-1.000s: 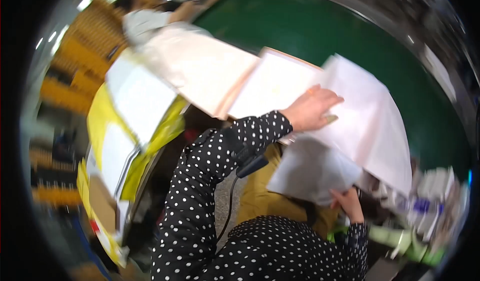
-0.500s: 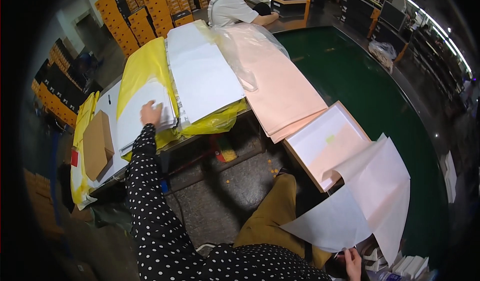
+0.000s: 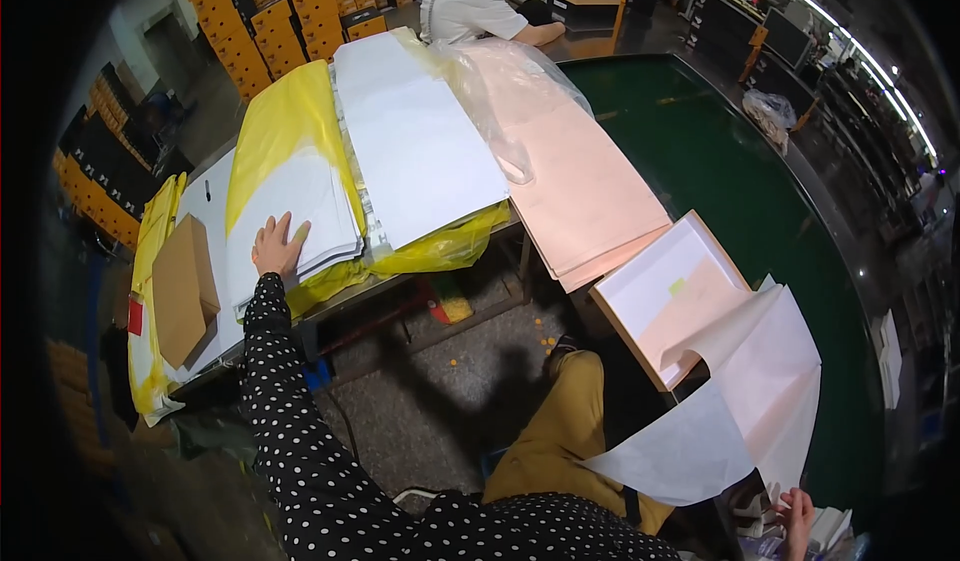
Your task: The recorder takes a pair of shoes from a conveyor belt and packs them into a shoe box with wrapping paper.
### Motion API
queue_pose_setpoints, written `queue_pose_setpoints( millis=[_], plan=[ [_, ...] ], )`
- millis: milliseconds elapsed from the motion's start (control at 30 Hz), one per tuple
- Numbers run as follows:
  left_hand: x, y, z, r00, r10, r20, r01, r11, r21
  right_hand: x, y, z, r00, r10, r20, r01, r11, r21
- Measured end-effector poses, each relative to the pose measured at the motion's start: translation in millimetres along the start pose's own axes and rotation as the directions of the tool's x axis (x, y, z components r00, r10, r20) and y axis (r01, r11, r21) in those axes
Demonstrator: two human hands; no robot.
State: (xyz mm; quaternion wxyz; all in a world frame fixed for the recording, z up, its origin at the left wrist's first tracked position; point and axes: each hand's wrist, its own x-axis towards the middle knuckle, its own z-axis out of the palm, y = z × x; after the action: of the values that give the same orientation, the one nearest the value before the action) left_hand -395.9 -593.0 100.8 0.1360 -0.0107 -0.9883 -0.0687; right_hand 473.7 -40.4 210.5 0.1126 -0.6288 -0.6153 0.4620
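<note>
My left hand (image 3: 277, 246) lies flat, fingers spread, on a stack of white paper sheets (image 3: 300, 211) resting in yellow plastic wrap (image 3: 285, 121) on a table. My right hand (image 3: 795, 516) is low at the right edge, holding the bottom edge of a large white tissue sheet (image 3: 740, 401) that curves up over an open box (image 3: 665, 296) lined with pale pink paper. My polka-dot sleeve runs from the bottom of the picture up to the left hand.
A second white stack (image 3: 415, 136) and a pink stack (image 3: 575, 171) under clear plastic lie side by side on the table. A brown cardboard piece (image 3: 183, 286) sits left. Another person (image 3: 470, 6) sits at the far end. Green floor (image 3: 740, 171) spreads right; orange boxes (image 3: 260, 21) stand behind.
My left hand left the sheet over the box and swung left onto the white stack, where it now rests flat. The view turned toward the table. My right hand still holds the tissue sheet.
</note>
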Motion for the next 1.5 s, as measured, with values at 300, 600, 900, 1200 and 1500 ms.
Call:
queue_pose_setpoints(
  millis=[300,600,900,1200,1500],
  plan=[
    [25,16,-11,0.971,-0.155,-0.18,0.113,0.967,-0.227,30,-37,0,0.979,-0.183,-0.085,0.175,0.98,-0.093],
    [12,71,-45,0.969,0.156,-0.19,-0.222,0.886,-0.407,45,-121,26,0.902,-0.431,0.007,0.43,0.9,-0.067],
    [-233,312,-78,0.893,0.439,0.095,0.037,0.139,-0.99,36,-219,173,0.596,-0.618,0.513,0.639,0.751,0.163],
    [-412,442,-202,-0.002,0.998,0.063,0.415,0.058,-0.908,26,-229,178,0.74,-0.662,0.118,0.616,0.738,0.274],
    [-323,466,-186,0.149,0.869,-0.472,-0.525,-0.335,-0.783,85,-164,-37,0.829,-0.328,-0.452,0.536,0.697,0.477]
  ],
)
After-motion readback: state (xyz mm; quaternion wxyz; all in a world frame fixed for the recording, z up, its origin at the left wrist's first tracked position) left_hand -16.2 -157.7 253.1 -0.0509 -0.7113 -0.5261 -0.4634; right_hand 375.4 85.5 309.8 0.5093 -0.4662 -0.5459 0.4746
